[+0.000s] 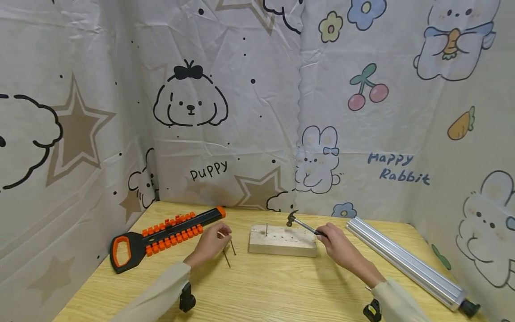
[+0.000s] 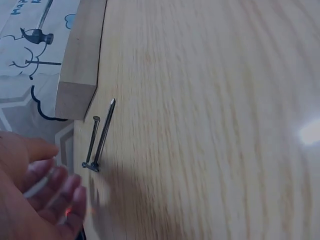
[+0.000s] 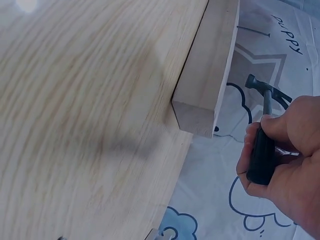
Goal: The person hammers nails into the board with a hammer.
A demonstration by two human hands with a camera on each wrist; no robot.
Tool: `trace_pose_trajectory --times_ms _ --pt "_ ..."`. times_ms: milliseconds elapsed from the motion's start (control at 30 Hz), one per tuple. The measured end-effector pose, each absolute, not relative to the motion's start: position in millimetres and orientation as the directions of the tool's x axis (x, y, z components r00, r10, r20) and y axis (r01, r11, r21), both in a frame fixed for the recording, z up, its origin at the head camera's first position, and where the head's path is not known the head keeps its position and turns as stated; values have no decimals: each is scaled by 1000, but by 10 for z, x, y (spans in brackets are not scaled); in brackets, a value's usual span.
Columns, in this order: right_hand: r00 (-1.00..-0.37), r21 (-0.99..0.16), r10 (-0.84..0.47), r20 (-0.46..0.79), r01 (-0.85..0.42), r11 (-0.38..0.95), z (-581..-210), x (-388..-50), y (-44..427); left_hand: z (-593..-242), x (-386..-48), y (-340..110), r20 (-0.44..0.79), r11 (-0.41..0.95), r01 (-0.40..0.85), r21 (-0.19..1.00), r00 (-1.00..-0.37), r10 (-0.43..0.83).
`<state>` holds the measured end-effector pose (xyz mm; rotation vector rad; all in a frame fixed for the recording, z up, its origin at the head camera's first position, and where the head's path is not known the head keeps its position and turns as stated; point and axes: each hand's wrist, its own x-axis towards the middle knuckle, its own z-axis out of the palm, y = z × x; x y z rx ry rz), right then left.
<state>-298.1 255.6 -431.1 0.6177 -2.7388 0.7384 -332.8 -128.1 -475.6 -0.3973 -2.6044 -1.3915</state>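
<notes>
My right hand (image 1: 337,242) grips the black handle of a small claw hammer (image 1: 302,225), whose head is raised over the wooden block (image 1: 281,248). One nail (image 1: 266,230) stands upright near the block's left end, and small dark marks dot the top face. Left of the block, my left hand (image 1: 210,245) hovers beside loose nails (image 2: 104,132) on the table. In the left wrist view its fingers (image 2: 60,187) are loosely bent, a little blurred, and apart from the nails; nothing shows between them.
At the left lies a black and orange toothed rack (image 1: 173,233) with a loop handle. A long silver metal bar (image 1: 406,264) with a black knob lies at the right. Printed cloth (image 1: 249,112) hangs behind the wooden table (image 1: 257,290).
</notes>
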Motion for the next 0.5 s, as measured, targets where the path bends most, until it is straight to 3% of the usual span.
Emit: trace_pose_trajectory --times_ms 300,500 --pt "-847 -377 -318 426 -486 789 -4357 -2959 2655 -4781 -3327 -1326 202 696 242 676 -969 141" --pt "-860 -366 -276 429 -445 818 -4359 -2952 2667 -4783 -3376 -1317 175 755 226 616 -973 148"
